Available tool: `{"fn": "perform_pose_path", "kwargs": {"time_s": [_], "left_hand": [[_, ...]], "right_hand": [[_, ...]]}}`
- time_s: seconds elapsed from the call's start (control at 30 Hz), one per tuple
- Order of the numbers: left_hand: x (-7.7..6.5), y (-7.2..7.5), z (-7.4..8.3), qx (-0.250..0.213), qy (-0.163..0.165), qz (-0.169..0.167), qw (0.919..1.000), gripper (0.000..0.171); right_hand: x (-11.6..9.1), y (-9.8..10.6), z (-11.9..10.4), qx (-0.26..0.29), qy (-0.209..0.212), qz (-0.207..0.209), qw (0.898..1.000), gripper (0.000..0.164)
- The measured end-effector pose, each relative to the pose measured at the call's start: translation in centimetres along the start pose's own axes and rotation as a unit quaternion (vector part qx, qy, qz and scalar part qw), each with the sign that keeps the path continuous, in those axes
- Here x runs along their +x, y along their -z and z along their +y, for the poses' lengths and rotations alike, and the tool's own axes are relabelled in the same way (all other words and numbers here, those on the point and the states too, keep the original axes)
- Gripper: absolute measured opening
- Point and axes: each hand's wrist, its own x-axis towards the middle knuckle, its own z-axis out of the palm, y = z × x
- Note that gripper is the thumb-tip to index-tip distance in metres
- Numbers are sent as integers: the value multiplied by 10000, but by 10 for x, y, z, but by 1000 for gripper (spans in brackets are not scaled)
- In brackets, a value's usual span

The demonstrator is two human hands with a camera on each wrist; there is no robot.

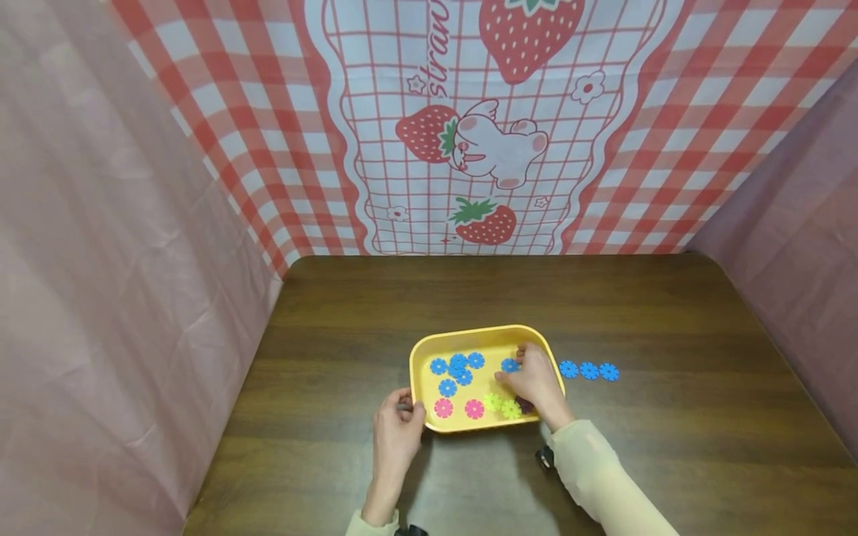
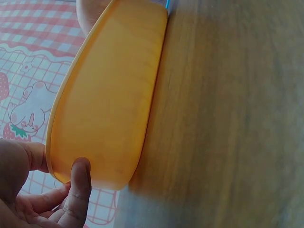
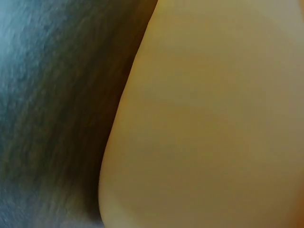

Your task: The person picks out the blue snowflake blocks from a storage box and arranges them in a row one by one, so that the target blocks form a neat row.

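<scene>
A yellow plastic tray with raised walls stands on the table, holding several blue snowflake discs, two pink discs, yellow-green discs and a dark purple disc partly under my right wrist. At the tray's front left corner, my left hand grips the rim, with a finger on the outer wall in the left wrist view. Reaching into the tray, my right hand has thumb and fingers spread either side of a blue disc. The right wrist view shows only the tray's blurred wall.
Three blue discs lie in a row on the brown wooden table, just right of the tray. A red-and-white checked cloth with strawberries hangs behind the table. Pink curtains hang on both sides.
</scene>
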Motion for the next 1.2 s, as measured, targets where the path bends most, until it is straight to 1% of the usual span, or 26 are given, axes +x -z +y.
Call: {"fn": "perform_pose_path", "kwargs": {"time_s": [0.23, 0.5, 0.67, 0.8, 1.03, 1.2], "left_hand": [[0, 0, 1, 6, 39, -18, 10000, 23], [0, -1, 1, 37, 106, -34, 9999, 23], [-1, -1, 1, 33, 192, -54, 9998, 24], [-1, -1, 1, 5, 166, -38, 9999, 23], [-2, -1, 2, -20, 112, -2, 9999, 23], [-3, 0, 2, -38, 111, -27, 9999, 23]], "right_hand": [[8, -2, 3, -50, 171, -9, 9998, 64], [14, -5, 6, -485, 435, -23, 9979, 52], [14, -7, 6, -583, 533, -38, 9969, 47], [15, -9, 7, -673, 656, 27, 9956, 43], [14, -8, 5, -735, 596, -67, 9955, 41], [13, -7, 3, -538, 543, -109, 9970, 41]]}}
